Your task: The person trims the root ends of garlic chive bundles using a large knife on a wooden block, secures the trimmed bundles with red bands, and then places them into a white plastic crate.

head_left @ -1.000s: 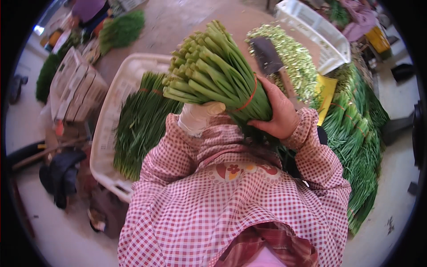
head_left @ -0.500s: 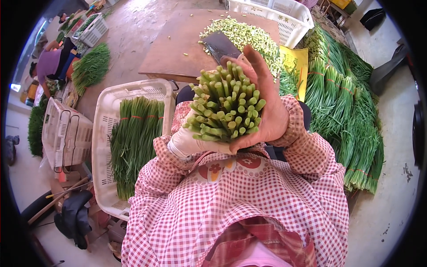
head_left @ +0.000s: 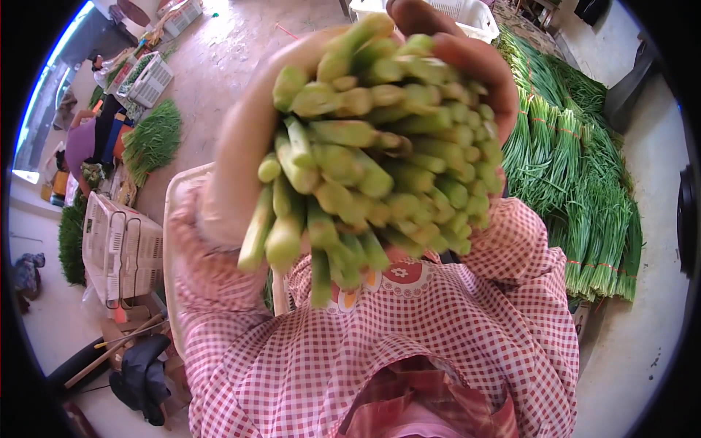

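A thick bundle of green stalks (head_left: 380, 168) fills the middle of the view, its pale cut ends turned up toward me and close to the camera, slightly blurred. My left hand (head_left: 241, 153), in a pale glove, wraps round the bundle's left side and is smeared by motion. My right hand (head_left: 482, 73), bare, grips it from the right, fingers curled over its upper edge. A white plastic crate (head_left: 182, 190) behind my left forearm is mostly hidden.
At right lie piled banded bundles of greens (head_left: 577, 175). A crate (head_left: 475, 18) stands at the back. Left are stacked crates (head_left: 120, 248), tools and dark cloth (head_left: 142, 372), loose greens (head_left: 153, 139) and a person in purple (head_left: 80, 146) bending down.
The bundle, held side-on a second ago, turned end-up and then rose much closer to the camera with both hands on it, covering the board, blade and chopped pieces.
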Demonstrator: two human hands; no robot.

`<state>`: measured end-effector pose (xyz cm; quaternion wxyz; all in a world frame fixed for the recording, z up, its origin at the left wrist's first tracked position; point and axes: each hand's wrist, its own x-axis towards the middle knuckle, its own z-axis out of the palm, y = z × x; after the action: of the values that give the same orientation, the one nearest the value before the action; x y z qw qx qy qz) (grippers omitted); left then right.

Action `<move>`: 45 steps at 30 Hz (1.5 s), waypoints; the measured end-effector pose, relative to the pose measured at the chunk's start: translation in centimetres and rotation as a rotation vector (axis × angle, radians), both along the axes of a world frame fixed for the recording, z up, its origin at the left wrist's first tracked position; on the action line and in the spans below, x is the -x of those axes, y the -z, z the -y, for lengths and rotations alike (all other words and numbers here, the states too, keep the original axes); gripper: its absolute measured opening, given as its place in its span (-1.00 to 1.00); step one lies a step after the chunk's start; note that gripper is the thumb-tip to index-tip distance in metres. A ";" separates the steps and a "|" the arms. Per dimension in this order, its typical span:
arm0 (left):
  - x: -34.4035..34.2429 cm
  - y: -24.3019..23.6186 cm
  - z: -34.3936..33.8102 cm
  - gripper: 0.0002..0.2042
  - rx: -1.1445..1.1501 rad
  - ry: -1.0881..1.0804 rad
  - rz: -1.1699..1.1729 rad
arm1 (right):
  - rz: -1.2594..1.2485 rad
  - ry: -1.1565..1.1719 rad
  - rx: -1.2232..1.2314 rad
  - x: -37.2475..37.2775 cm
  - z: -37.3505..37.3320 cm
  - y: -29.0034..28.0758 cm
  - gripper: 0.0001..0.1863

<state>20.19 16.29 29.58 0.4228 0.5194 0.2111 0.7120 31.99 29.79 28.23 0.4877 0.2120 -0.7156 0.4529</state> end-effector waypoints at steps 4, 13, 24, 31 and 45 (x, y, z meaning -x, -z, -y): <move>1.5 -4.6 2.2 -0.26 -0.074 -0.268 -1.076 | -0.123 -0.233 0.489 0.6 5.5 4.3 0.11; -0.3 13.7 2.2 -0.26 1.013 0.316 -0.143 | 0.708 -0.159 1.066 -5.5 7.7 18.7 -0.09; 0.5 16.2 0.7 0.15 1.113 0.658 -0.088 | 0.495 0.004 0.729 -9.7 -1.3 23.6 -0.13; 0.0 17.0 0.2 0.16 1.234 0.627 -0.299 | 0.695 -0.078 0.275 -4.9 3.4 20.8 -0.11; 7.1 6.1 -1.1 -0.17 0.853 0.195 -0.318 | 0.217 -0.570 1.258 -9.7 -4.6 15.1 0.05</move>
<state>13.10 17.43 23.50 0.6260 0.4192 0.4972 0.4303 41.66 34.36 13.08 0.3060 0.0225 -0.2786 0.9101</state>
